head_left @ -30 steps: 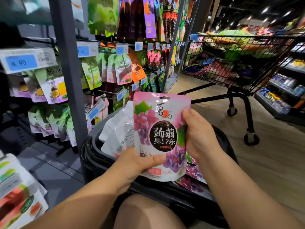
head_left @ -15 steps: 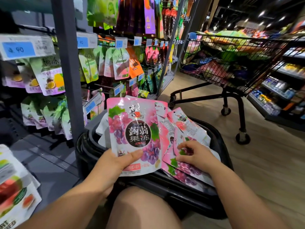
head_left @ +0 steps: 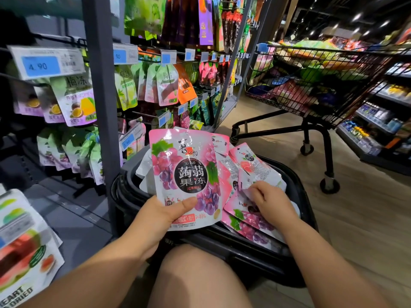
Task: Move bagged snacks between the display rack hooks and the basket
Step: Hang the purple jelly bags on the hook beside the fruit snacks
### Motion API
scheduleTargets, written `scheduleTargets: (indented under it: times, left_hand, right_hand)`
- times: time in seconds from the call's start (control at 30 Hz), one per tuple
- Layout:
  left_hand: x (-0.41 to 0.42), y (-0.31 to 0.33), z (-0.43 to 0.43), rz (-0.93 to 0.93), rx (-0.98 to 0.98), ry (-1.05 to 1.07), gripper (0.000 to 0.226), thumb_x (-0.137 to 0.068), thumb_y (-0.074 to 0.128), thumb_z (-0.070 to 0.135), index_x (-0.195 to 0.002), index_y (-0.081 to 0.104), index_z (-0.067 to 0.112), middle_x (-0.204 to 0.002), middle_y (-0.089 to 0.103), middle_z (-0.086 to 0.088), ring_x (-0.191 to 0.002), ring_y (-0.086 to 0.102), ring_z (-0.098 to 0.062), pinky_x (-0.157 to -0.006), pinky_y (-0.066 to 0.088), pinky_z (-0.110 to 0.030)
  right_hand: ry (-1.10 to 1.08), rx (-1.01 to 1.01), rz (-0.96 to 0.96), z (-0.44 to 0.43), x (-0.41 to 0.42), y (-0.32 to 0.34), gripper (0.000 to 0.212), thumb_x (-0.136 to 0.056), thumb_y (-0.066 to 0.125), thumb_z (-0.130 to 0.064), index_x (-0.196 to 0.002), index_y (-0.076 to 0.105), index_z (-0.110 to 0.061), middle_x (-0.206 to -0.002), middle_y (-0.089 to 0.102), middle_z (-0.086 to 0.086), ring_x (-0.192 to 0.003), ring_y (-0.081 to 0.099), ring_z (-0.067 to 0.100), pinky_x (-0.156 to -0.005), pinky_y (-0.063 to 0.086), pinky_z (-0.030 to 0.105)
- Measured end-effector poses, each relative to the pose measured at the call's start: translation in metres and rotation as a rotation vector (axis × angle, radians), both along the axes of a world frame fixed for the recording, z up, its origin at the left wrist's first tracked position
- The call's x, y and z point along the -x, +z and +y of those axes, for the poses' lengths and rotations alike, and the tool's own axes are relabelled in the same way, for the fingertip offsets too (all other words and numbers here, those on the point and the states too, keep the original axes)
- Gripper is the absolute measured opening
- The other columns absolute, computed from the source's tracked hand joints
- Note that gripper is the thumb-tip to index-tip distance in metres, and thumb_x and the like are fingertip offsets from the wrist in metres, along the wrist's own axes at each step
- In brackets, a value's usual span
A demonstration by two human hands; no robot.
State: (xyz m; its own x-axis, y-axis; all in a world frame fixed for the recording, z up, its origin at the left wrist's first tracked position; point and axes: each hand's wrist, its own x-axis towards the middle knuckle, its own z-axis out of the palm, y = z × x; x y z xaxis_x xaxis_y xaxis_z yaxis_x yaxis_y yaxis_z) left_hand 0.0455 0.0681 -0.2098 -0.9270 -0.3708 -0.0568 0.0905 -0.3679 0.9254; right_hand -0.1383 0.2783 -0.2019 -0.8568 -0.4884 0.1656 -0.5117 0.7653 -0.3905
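Left hand [head_left: 160, 216]: grip clamped on the grape bag [head_left: 184, 174] at its bottom edge, thumb across the front. The bag is upright, long axis vertical, over the basket [head_left: 222, 243]. Right hand [head_left: 271, 203]: grip pinching a loose bag [head_left: 245, 182] inside it. The rack [head_left: 104, 107] stands left and ahead, nearer the left hand.

Left hand [head_left: 164, 213] grips grape jelly pouch [head_left: 185, 174] upright over black basket [head_left: 308, 196]. Right hand [head_left: 270, 202] curls into pouches [head_left: 249, 221] inside it.
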Motion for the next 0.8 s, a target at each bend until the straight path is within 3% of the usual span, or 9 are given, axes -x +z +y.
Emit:
scheduleTargets:
  times: [0.13,0.27,0.37,0.5,0.63,0.73,0.8]
  left_hand:
    - [0.000,0.000,0.000,0.004,-0.013,-0.003,0.043,-0.069,0.073,0.016,-0.112,0.069,0.012,-0.104,0.075,-0.010,-0.096,0.072,-0.026,-0.079,0.060,-0.030]
    - [0.000,0.001,-0.001,0.007,-0.014,-0.003,0.043,-0.069,0.073,0.015,-0.112,0.069,0.012,-0.104,0.075,-0.009,-0.096,0.072,-0.026,-0.077,0.060,-0.029]
    - [-0.001,0.001,-0.001,0.008,-0.003,-0.005,0.042,-0.070,0.073,0.015,-0.112,0.069,0.014,-0.103,0.076,-0.008,-0.095,0.073,-0.025,-0.076,0.060,-0.028]
    - [-0.001,0.001,-0.001,0.014,0.004,-0.014,0.042,-0.071,0.073,0.015,-0.112,0.069,0.014,-0.104,0.075,-0.008,-0.095,0.073,-0.024,-0.076,0.060,-0.027]
    - [-0.001,0.002,-0.001,0.020,0.010,-0.018,0.042,-0.070,0.073,0.014,-0.112,0.069,0.013,-0.103,0.075,-0.009,-0.095,0.073,-0.025,-0.075,0.060,-0.027]
    - [-0.001,0.001,-0.001,0.019,0.012,-0.022,0.042,-0.070,0.073,0.015,-0.112,0.069,0.013,-0.104,0.075,-0.009,-0.096,0.073,-0.025,-0.076,0.060,-0.028]
    - [0.000,0.000,-0.002,0.018,0.021,-0.023,0.042,-0.070,0.073,0.014,-0.112,0.069,0.014,-0.104,0.075,-0.008,-0.096,0.072,-0.025,-0.077,0.060,-0.028]
  right_hand:
    - [-0.142,0.337,0.131,0.001,-0.003,0.021,0.021,-0.103,0.042,-0.019,-0.090,0.056,-0.011,-0.072,0.059,0.005,-0.066,0.051,0.023,-0.055,0.034,0.034]
    - [-0.218,0.661,0.199,0.005,-0.006,0.051,0.024,-0.104,0.037,-0.025,-0.095,0.054,-0.011,-0.080,0.060,0.016,-0.073,0.058,0.030,-0.065,0.046,0.042]
    - [-0.296,0.844,0.117,0.007,-0.010,0.073,0.026,-0.101,0.035,-0.035,-0.091,0.053,-0.020,-0.086,0.059,0.014,-0.082,0.061,0.029,-0.075,0.052,0.043]
    - [-0.365,1.196,-0.164,0.005,-0.017,0.100,0.026,-0.105,0.039,-0.024,-0.083,0.053,-0.019,-0.072,0.050,-0.003,-0.066,0.049,0.010,-0.072,0.043,0.029]
    - [-0.356,1.200,-0.325,0.000,-0.021,0.096,0.025,-0.105,0.040,-0.022,-0.089,0.058,-0.016,-0.080,0.057,0.000,-0.085,0.056,0.019,-0.086,0.048,0.035]
    - [-0.345,1.185,-0.349,-0.005,-0.023,0.080,0.022,-0.105,0.039,-0.021,-0.092,0.055,-0.013,-0.076,0.055,0.002,-0.075,0.054,0.018,-0.071,0.048,0.031]
    - [-0.308,1.172,-0.320,-0.006,-0.023,0.071,0.019,-0.105,0.042,-0.025,-0.095,0.054,-0.012,-0.083,0.056,0.006,-0.082,0.054,0.024,-0.077,0.049,0.038]
